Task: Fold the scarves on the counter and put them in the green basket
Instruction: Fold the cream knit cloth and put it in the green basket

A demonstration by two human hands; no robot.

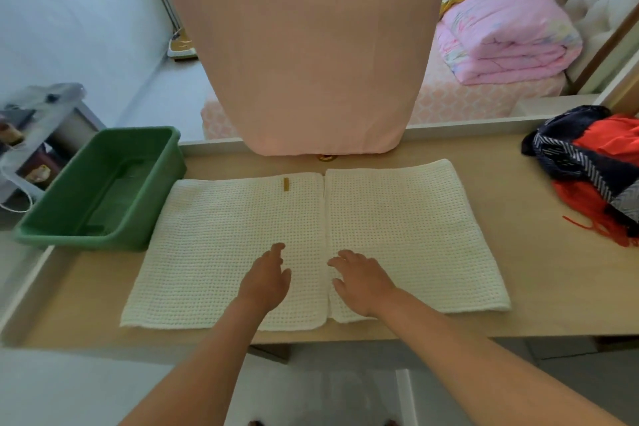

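1. White scarf (224, 235) is lying flat on the counter (518, 270), both ends folded in and meeting in the middle.
2. Left hand (266, 280) and right hand (359, 282) are resting on it either side of that seam, fingers loose and spread, gripping nothing.
3. Green basket (86, 239) is sitting just left of it, and the red and navy scarves (594, 166) are lying bunched up far right.

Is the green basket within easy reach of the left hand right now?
Probably yes: the left hand is open over the white scarf, and only flat scarf lies between it and the green basket.
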